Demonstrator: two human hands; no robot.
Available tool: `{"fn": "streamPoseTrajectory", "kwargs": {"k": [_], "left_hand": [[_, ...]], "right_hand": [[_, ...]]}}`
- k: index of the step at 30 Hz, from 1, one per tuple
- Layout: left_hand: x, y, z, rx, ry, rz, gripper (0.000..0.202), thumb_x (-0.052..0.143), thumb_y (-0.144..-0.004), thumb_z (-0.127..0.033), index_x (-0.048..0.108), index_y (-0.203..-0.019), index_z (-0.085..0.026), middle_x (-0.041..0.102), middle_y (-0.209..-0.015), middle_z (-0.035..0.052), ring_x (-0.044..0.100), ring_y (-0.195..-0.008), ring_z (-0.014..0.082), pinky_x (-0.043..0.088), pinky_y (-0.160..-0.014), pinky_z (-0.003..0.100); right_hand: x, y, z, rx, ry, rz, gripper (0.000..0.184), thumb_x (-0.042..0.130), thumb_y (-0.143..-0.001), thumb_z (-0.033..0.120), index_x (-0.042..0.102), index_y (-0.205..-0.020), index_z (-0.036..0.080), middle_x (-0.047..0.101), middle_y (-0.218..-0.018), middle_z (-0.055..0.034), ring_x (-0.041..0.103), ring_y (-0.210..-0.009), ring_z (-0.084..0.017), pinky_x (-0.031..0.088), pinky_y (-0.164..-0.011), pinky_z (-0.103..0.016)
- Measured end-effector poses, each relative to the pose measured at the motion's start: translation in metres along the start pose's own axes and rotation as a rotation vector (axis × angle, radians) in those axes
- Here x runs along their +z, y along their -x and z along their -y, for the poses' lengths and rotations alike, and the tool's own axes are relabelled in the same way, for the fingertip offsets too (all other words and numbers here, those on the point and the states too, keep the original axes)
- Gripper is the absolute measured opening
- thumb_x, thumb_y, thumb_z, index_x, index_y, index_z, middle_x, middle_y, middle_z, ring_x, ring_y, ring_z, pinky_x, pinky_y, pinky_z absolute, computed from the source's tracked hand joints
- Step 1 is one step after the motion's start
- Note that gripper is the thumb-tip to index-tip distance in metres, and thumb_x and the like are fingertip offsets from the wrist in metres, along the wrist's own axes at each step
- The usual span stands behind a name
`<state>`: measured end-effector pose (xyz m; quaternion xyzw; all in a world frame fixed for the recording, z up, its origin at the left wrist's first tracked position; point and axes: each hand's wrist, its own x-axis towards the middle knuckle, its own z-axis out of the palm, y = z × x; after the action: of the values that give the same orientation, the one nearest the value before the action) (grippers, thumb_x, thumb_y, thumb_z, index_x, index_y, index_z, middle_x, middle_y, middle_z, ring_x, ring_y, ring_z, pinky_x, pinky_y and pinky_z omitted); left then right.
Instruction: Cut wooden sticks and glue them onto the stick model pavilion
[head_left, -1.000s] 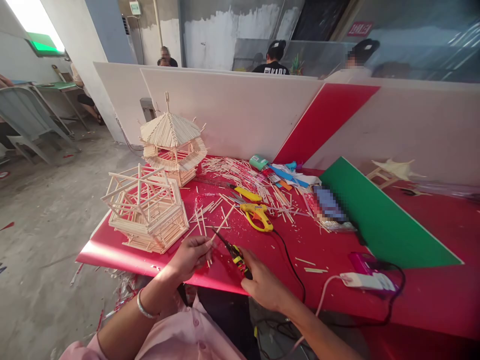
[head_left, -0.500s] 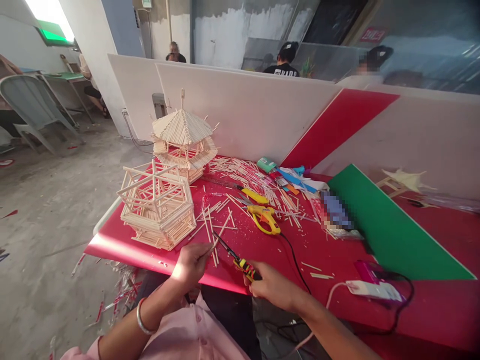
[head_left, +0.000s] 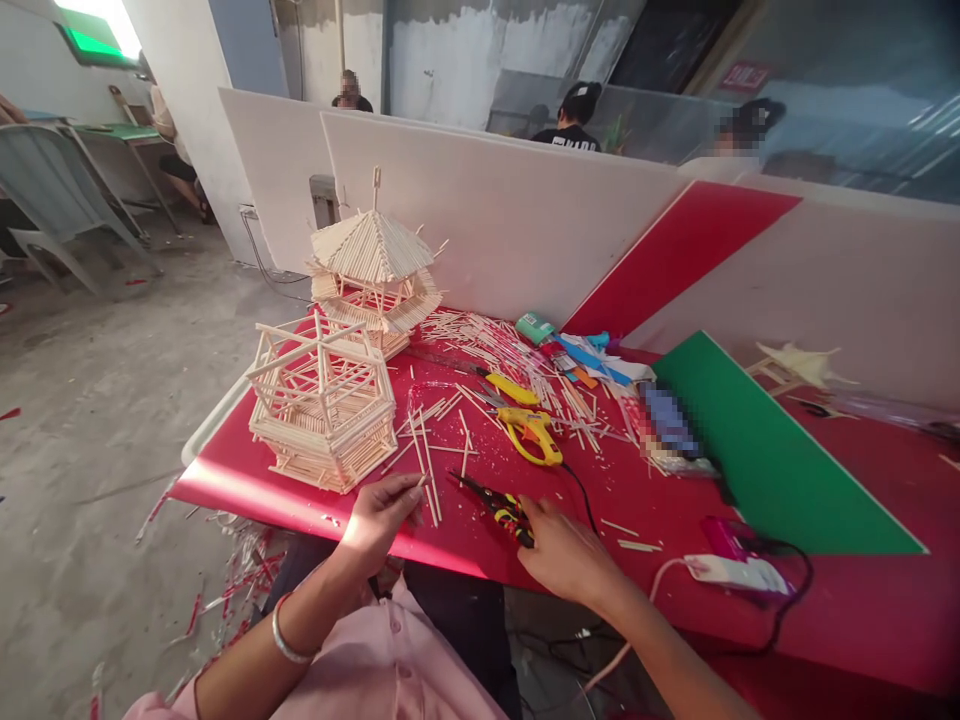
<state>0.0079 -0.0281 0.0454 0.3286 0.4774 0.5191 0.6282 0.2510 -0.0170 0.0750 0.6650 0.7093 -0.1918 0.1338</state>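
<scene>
My left hand (head_left: 384, 515) is closed in a pinch over the table's front edge. A short pale end of a wooden stick (head_left: 423, 481) shows at its fingertips; the rest is hidden. My right hand (head_left: 559, 550) grips long-nose pliers (head_left: 506, 510) with black, yellow and red handles. Their thin dark jaws point left, apart from the stick. Behind my left hand stands an open hexagonal stick frame (head_left: 322, 425). Farther back is a stick pavilion model (head_left: 375, 260) with a pointed roof. Loose sticks (head_left: 425, 450) lie just beyond both hands.
A yellow glue gun (head_left: 532, 430) with a black cord lies beyond the pliers, near a yellow-handled cutter (head_left: 510, 388). Heaped sticks (head_left: 480, 340) lie at the back. At right are a green board (head_left: 772, 460) and a white power strip (head_left: 739, 575). White panels (head_left: 510, 220) rise behind.
The pliers have come away from the stick and moved right with my right hand. A longer piece of the stick no longer shows beyond my left fingertips.
</scene>
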Motion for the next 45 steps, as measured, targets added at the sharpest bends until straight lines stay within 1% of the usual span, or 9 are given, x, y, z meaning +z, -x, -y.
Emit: {"fn": "streamPoseTrajectory", "kwargs": {"k": [9, 15, 19, 22, 26, 31, 33, 38, 45], "left_hand": [[0.011, -0.01, 0.007, -0.043, 0.091, -0.02, 0.047, 0.082, -0.061, -0.046, 0.069, -0.089, -0.01, 0.063, -0.059, 0.0002, 0.05, -0.041, 0.0075, 0.037, -0.038, 0.02], [0.023, -0.021, 0.018, -0.091, 0.094, 0.027, 0.043, 0.08, -0.062, -0.049, 0.064, -0.076, -0.012, 0.059, -0.054, -0.0019, 0.046, -0.036, 0.0066, 0.031, -0.033, 0.018], [0.025, -0.025, 0.026, -0.152, 0.099, 0.045, 0.047, 0.079, -0.061, -0.052, 0.063, -0.081, -0.012, 0.056, -0.049, -0.0043, 0.043, -0.032, 0.0065, 0.031, -0.031, 0.019], [0.023, -0.025, 0.026, -0.136, 0.113, -0.022, 0.051, 0.08, -0.059, -0.051, 0.064, -0.087, -0.012, 0.056, -0.05, -0.0053, 0.04, -0.031, 0.0051, 0.029, -0.03, 0.018], [0.016, -0.025, 0.024, -0.073, 0.194, -0.189, 0.055, 0.083, -0.056, -0.051, 0.062, -0.09, -0.013, 0.061, -0.063, -0.0036, 0.04, -0.035, 0.0036, 0.029, -0.03, 0.017], [0.012, -0.021, 0.027, -0.065, 0.171, -0.168, 0.051, 0.081, -0.06, -0.051, 0.063, -0.089, -0.014, 0.059, -0.061, -0.0036, 0.042, -0.036, 0.0043, 0.03, -0.033, 0.017], [0.013, -0.018, 0.026, -0.057, 0.142, -0.17, 0.051, 0.081, -0.061, -0.052, 0.064, -0.09, -0.013, 0.06, -0.061, -0.003, 0.043, -0.037, 0.0044, 0.03, -0.034, 0.017], [0.017, -0.012, 0.018, -0.014, 0.059, -0.156, 0.046, 0.078, -0.063, -0.052, 0.065, -0.086, -0.014, 0.059, -0.058, -0.0029, 0.04, -0.038, 0.0044, 0.028, -0.037, 0.018], [0.018, -0.004, 0.007, -0.022, -0.064, -0.058, 0.034, 0.074, -0.066, -0.047, 0.064, -0.072, -0.015, 0.05, -0.049, -0.0056, 0.036, -0.039, 0.0049, 0.025, -0.039, 0.019]], "right_hand": [[0.014, 0.021, 0.0, -0.091, -0.068, -0.217, 0.073, 0.053, -0.076, 0.016, 0.038, -0.146, 0.009, 0.053, -0.135, -0.0211, 0.055, -0.12, -0.033, 0.043, -0.1, -0.045], [0.011, 0.021, 0.013, -0.086, -0.13, -0.094, 0.074, 0.051, -0.074, 0.015, 0.037, -0.146, 0.006, 0.052, -0.136, -0.0232, 0.053, -0.123, -0.035, 0.041, -0.102, -0.046], [0.013, 0.017, 0.015, -0.115, -0.215, -0.036, 0.078, 0.049, -0.073, 0.014, 0.032, -0.149, 0.006, 0.049, -0.14, -0.0211, 0.048, -0.129, -0.032, 0.037, -0.106, -0.043], [0.012, 0.016, 0.018, -0.156, -0.367, -0.031, 0.075, 0.049, -0.069, 0.014, 0.041, -0.144, 0.01, 0.05, -0.139, -0.0189, 0.047, -0.129, -0.031, 0.035, -0.107, -0.045], [0.003, 0.015, 0.016, -0.259, -0.824, 0.202, 0.046, 0.049, -0.063, 0.016, 0.063, -0.107, 0.018, 0.068, -0.105, -0.0067, 0.061, -0.101, -0.022, 0.046, -0.088, -0.033], [-0.006, 0.015, 0.011, -0.145, -1.182, 0.637, 0.031, 0.052, -0.058, 0.024, 0.062, -0.085, 0.015, 0.068, -0.084, -0.0069, 0.064, -0.08, -0.02, 0.048, -0.075, -0.032], [-0.006, 0.016, 0.016, -0.23, -1.054, 0.524, 0.038, 0.051, -0.06, 0.022, 0.064, -0.095, 0.015, 0.069, -0.092, -0.0073, 0.063, -0.086, -0.022, 0.048, -0.081, -0.034], [0.006, 0.018, 0.031, -0.222, -0.375, -0.115, 0.073, 0.053, -0.068, 0.016, 0.044, -0.141, 0.012, 0.055, -0.132, -0.0171, 0.05, -0.122, -0.032, 0.037, -0.104, -0.045], [0.015, 0.013, 0.036, -0.235, -0.047, -0.267, 0.074, 0.058, -0.073, 0.019, 0.04, -0.144, 0.009, 0.055, -0.128, -0.0205, 0.055, -0.114, -0.034, 0.041, -0.098, -0.046]]}}
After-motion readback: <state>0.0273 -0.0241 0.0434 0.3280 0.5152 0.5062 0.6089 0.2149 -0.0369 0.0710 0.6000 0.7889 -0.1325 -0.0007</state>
